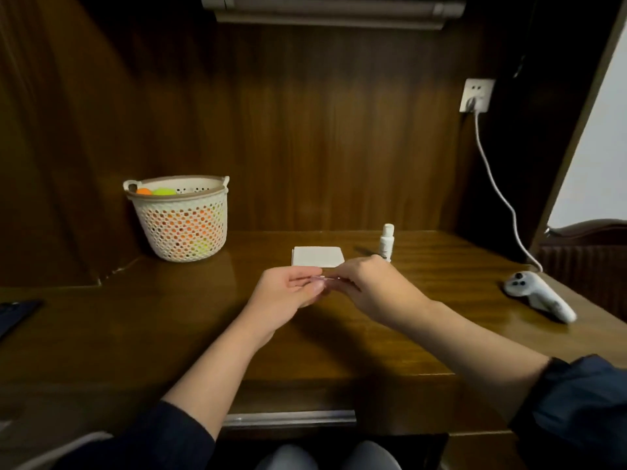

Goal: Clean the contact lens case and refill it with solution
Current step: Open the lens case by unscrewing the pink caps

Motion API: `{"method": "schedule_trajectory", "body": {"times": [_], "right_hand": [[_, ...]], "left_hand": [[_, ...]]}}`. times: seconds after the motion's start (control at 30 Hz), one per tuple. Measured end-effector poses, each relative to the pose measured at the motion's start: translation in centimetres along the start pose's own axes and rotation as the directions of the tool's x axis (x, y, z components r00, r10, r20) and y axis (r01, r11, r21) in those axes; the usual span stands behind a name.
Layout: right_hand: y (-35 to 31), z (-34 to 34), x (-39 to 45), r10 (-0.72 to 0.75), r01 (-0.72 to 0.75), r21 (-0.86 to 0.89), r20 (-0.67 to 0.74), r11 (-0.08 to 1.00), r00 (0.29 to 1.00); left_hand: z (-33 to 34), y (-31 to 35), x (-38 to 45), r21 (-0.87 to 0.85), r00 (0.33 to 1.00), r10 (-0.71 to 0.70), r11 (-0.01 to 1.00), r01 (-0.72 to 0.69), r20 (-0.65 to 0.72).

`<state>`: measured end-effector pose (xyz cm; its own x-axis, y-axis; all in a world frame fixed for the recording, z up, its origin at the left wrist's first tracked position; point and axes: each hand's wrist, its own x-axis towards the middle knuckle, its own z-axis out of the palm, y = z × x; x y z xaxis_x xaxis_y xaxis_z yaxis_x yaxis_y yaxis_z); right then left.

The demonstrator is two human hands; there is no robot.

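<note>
Both hands meet over the middle of the wooden desk (339, 334). My left hand (291, 290) and my right hand (369, 286) pinch a small clear contact lens case (324, 280) between their fingertips; most of the case is hidden by the fingers. Behind the hands lies a white folded tissue (318, 256). A small white solution bottle (386, 241) with its cap on stands upright just right of the tissue, behind my right hand.
A white perforated basket (183, 228) with orange and green balls stands at the back left. A white controller (536, 293) lies at the right edge. A cable (498, 191) hangs from a wall socket (476, 95). A dark flat object (13, 313) lies far left.
</note>
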<state>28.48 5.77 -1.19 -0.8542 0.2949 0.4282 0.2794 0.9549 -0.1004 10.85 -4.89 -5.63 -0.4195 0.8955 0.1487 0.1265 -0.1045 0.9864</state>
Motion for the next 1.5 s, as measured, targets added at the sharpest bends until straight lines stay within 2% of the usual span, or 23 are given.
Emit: {"method": "schedule_trajectory", "body": {"times": [0.3, 0.57, 0.83, 1.07, 1.13, 1.23, 1.33, 1.5], "right_hand": [[5.8, 3.9, 3.7, -0.044, 0.045, -0.080, 0.025, 0.996, 0.999], [9.5, 8.3, 8.7, -0.018, 0.036, -0.181, 0.105, 0.983, 0.994], [8.0, 9.8, 9.8, -0.035, 0.057, -0.196, 0.114, 0.979, 0.993], [7.7, 9.7, 9.5, -0.028, 0.034, -0.193, 0.030, 0.981, 0.999], [8.3, 10.2, 9.5, -0.003, 0.002, -0.129, -0.009, 0.992, 1.000], [9.5, 10.6, 9.4, 0.078, -0.064, 0.112, -0.124, 0.992, 0.989], [10.7, 10.9, 9.3, 0.243, -0.153, 0.352, -0.229, 0.924, 0.943], [12.0, 11.1, 9.3, 0.468, -0.263, 0.556, -0.266, 0.789, 0.843]], "left_hand": [[-0.2, -2.2, 7.5, 0.079, 0.998, -0.065, 0.995, 0.063, 0.017], [-1.8, -5.8, 14.3, 0.029, 0.990, -0.137, 0.990, 0.137, 0.017], [-3.6, -6.9, 14.3, -0.034, 0.979, -0.202, 0.979, 0.202, -0.006], [-3.1, -6.8, 13.9, -0.086, 0.976, -0.215, 0.973, 0.216, 0.025], [-3.1, -6.9, 13.8, -0.075, 0.975, -0.218, 0.973, 0.220, 0.036], [-3.3, -6.8, 13.9, -0.022, 0.980, -0.195, 0.980, 0.196, 0.030], [-3.2, -6.4, 13.9, 0.031, 0.982, -0.176, 0.984, 0.174, 0.062], [-3.0, -6.3, 13.8, 0.051, 0.973, -0.163, 0.986, 0.157, 0.162]]}}
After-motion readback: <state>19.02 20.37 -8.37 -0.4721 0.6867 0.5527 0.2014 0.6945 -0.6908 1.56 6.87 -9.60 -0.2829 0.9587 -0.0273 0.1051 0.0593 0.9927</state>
